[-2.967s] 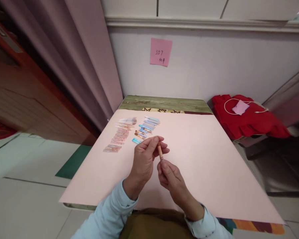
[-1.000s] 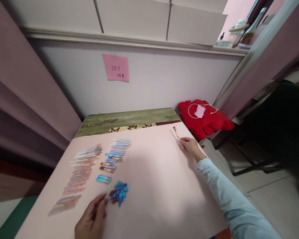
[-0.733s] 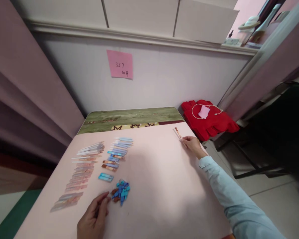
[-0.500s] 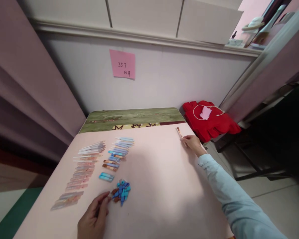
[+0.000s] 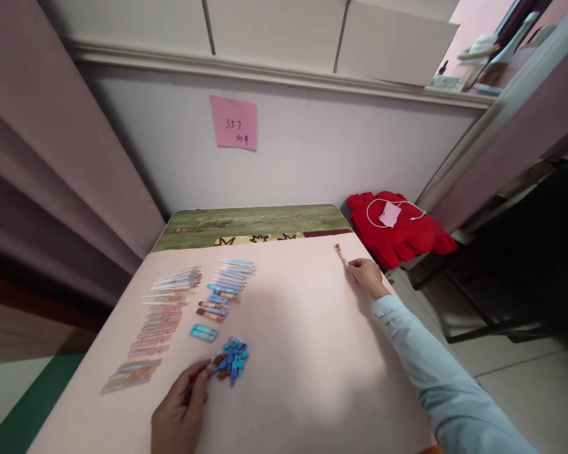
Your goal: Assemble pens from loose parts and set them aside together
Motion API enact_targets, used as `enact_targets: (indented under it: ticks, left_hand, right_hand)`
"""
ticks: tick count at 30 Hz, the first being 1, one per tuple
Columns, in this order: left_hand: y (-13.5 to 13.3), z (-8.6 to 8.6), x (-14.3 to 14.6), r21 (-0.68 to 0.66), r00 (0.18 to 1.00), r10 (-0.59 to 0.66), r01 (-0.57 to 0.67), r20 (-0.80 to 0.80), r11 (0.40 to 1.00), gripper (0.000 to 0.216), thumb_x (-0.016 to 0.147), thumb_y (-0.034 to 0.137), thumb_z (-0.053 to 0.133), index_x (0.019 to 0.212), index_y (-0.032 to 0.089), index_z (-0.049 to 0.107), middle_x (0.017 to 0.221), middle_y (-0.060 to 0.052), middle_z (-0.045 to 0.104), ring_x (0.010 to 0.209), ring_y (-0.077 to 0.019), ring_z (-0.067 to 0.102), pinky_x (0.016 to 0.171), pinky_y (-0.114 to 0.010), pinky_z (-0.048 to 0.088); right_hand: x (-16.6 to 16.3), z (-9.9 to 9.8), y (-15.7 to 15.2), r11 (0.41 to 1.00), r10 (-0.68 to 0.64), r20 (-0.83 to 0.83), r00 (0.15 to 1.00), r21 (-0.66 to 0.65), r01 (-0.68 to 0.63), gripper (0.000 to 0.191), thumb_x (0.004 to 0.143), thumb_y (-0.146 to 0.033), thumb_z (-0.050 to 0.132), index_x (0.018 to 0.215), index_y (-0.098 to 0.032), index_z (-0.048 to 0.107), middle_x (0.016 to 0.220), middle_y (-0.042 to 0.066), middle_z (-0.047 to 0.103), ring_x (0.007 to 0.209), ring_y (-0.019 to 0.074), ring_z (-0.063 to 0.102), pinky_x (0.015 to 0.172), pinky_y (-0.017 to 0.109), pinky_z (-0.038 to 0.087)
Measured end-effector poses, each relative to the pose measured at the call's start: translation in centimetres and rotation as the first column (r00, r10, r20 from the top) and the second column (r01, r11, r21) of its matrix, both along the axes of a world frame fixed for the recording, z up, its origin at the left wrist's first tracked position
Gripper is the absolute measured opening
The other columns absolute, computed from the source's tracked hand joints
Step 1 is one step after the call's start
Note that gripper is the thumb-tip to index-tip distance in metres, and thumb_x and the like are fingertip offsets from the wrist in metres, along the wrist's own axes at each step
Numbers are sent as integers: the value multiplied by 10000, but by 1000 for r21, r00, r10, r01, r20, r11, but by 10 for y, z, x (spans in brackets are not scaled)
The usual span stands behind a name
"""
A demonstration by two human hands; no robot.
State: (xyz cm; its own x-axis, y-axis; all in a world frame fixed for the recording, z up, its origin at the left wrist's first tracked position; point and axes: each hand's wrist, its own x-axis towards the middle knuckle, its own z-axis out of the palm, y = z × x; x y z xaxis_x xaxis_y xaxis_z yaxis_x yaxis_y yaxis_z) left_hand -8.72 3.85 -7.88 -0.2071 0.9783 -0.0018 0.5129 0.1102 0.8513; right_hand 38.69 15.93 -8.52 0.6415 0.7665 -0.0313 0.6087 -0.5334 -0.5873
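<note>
At the far right corner of the pink tabletop, my right hand point(image 5: 366, 276) has its fingers closed on the near end of a slim tan pen point(image 5: 341, 254) with a brown top. The pen points away from me, at or just above the surface. Near the front, my left hand point(image 5: 184, 403) has thumb and forefinger pinched together at the left edge of a heap of small blue and brown pieces point(image 5: 234, 358). Whatever those fingertips hold, if anything, is too small to make out. Beyond the heap lies a pair of turquoise pieces point(image 5: 203, 332).
A column of blue and brown pens point(image 5: 227, 287) lies left of centre. Further left are rows of clear and pinkish slim items point(image 5: 156, 325). A red cloth bundle point(image 5: 397, 233) with a white cable sits past the right corner. A wall with a pink note point(image 5: 235, 123) stands behind.
Both hands keep nearly the same places. The view has shifted slightly, and my left fingertips sit a little closer against the heap.
</note>
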Motion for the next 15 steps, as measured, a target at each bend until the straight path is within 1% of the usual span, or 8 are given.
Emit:
enact_targets:
  ticks: [3, 7, 12, 15]
  left_hand:
    - [-1, 0, 1, 17, 1000, -3, 3, -8, 1000, 459, 755, 606, 615, 977, 217, 718, 771, -25, 725, 610, -187, 626, 656, -293, 537]
    - [-3, 2, 6, 33, 999, -21, 20, 34, 999, 415, 785, 564, 601, 969, 212, 722, 802, -46, 735, 641, -193, 636, 625, -288, 532]
    - [-9, 2, 9, 46, 996, -16, 12, 84, 999, 356, 815, 503, 581, 943, 203, 725, 773, -56, 721, 688, -200, 657, 630, -287, 531]
    - [-12, 3, 10, 50, 993, -11, 5, 114, 999, 337, 826, 475, 578, 952, 197, 720, 759, -56, 714, 700, -200, 656, 645, -292, 529]
  right_hand:
    - [2, -3, 0, 1000, 1, 24, 1000, 2, -1, 225, 682, -357, 684, 814, -206, 784, 639, 60, 727, 562, 182, 628, 529, 264, 379]
    - [4, -6, -4, 1000, 9, 50, 999, -10, -9, 310, 682, -374, 684, 916, -198, 783, 778, 90, 760, 602, 197, 636, 543, 279, 393]
    - [5, -3, -8, 997, 47, 67, 997, -61, -43, 352, 699, -431, 662, 889, -163, 789, 627, 103, 709, 595, 247, 631, 559, 329, 408]
    - [7, 2, -11, 994, 73, 84, 994, -90, -66, 379, 729, -473, 638, 882, -163, 793, 636, 118, 707, 607, 264, 634, 574, 349, 414]
